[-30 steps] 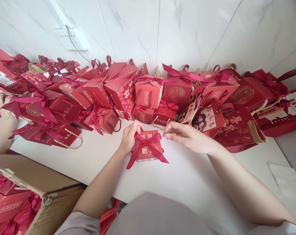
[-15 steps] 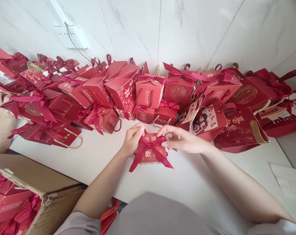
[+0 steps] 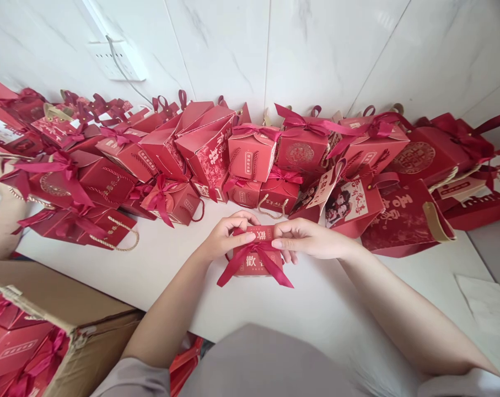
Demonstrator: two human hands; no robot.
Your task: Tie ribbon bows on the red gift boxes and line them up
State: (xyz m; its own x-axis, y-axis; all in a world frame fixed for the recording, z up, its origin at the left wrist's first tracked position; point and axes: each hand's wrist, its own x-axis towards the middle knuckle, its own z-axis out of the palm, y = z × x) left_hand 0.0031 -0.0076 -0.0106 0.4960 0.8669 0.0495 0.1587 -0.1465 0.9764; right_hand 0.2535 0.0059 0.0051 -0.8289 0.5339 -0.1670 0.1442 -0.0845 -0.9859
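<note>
On my head-camera feed, a small red printed card box (image 3: 252, 269) sits on the white counter (image 3: 328, 309), topped by a glossy crimson ribbon bow (image 3: 255, 248). My left grip (image 3: 225, 238) and right grip (image 3: 310, 239) are half-curled at its far corners, touching; whether either pinches ribbon, I can't tell. It looks light, crushable, ribbon slippery: best held by the sides.

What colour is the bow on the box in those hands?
The bow is pinkish red; see the head view.
</note>
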